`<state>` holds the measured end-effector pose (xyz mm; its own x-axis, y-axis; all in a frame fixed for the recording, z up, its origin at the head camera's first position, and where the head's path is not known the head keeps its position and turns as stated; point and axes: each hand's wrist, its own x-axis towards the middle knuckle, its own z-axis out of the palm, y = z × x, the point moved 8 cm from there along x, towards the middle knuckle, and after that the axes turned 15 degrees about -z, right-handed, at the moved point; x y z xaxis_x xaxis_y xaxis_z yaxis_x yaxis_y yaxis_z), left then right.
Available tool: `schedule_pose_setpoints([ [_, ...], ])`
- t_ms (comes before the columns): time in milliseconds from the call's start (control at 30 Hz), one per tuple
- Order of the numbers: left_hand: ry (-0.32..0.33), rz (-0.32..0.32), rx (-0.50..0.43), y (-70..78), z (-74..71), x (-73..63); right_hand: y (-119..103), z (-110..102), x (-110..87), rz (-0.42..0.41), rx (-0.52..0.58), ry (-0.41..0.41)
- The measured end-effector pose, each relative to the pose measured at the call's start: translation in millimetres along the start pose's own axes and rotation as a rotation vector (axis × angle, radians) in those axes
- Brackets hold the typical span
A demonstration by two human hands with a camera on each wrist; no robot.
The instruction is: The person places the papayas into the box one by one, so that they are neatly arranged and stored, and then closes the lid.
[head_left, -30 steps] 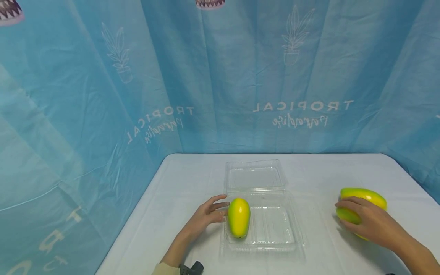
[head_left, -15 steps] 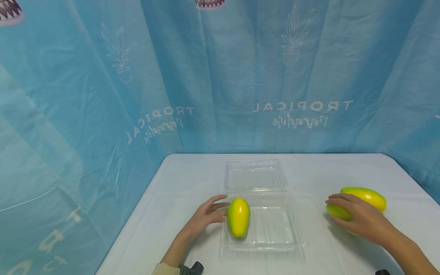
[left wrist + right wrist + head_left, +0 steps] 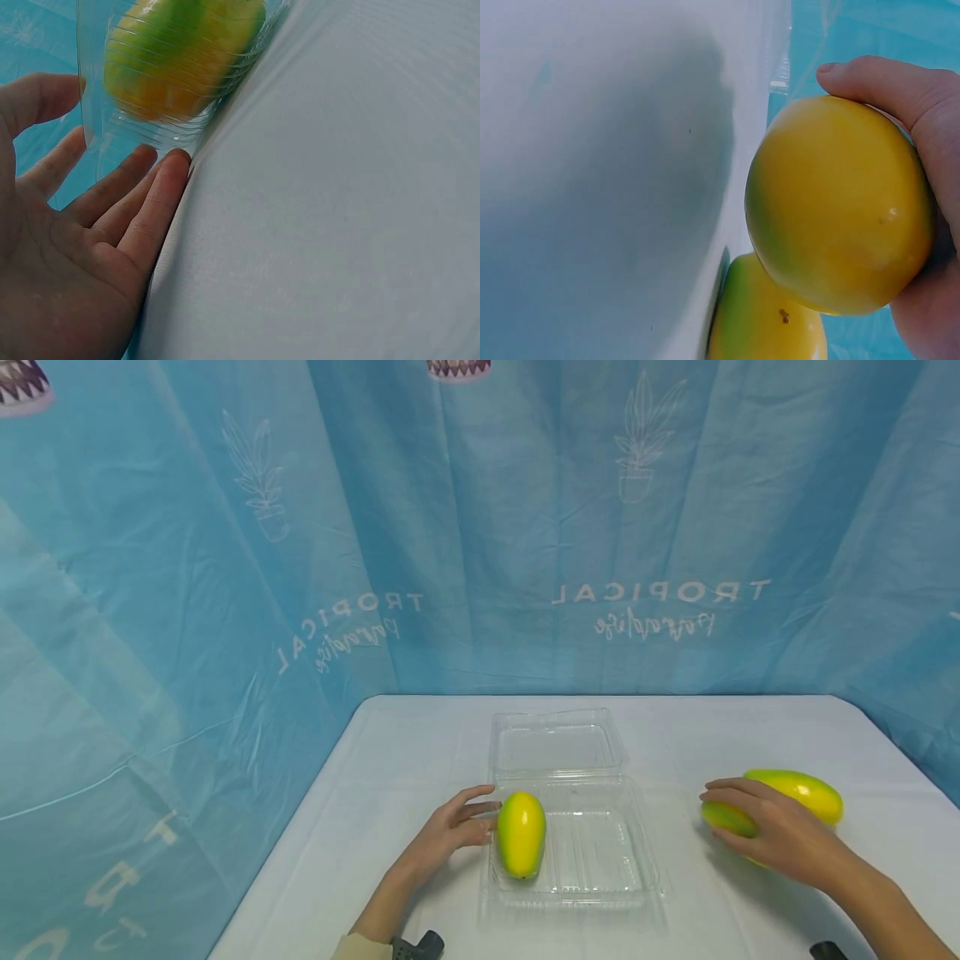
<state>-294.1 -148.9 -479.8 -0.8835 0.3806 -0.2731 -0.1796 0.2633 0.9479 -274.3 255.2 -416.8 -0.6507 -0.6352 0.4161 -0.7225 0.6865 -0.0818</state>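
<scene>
A yellow-green mango [image 3: 521,835] lies along the left side of an open clear plastic clamshell container [image 3: 600,860], whose lid [image 3: 555,745] is folded back. Beside the container's left edge is my left hand [image 3: 450,833]; its fingers are spread and fairly straight. In the left wrist view its thumb and fingertips [image 3: 176,161] touch or nearly touch the container's rim and wall. My right hand [image 3: 783,835] grips a second mango [image 3: 729,820] from above, right of the container. The right wrist view shows this held mango [image 3: 840,202] raised off the table, thumb and palm around it.
Behind the right hand a third mango [image 3: 802,792] lies on the white-covered table [image 3: 420,743]. Blue printed curtains [image 3: 480,527] hang at the table's back and sides.
My right hand has moved left with the mango in it, away from the mango lying behind. The left hand, container and mango inside stay still.
</scene>
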Motion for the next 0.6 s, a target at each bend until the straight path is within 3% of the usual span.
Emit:
schedule_pose_setpoints([
  [600,0.006,0.003,-0.002,-2.4,-1.0,0.9,-7,9,18.2,-0.036,0.043,-0.002],
])
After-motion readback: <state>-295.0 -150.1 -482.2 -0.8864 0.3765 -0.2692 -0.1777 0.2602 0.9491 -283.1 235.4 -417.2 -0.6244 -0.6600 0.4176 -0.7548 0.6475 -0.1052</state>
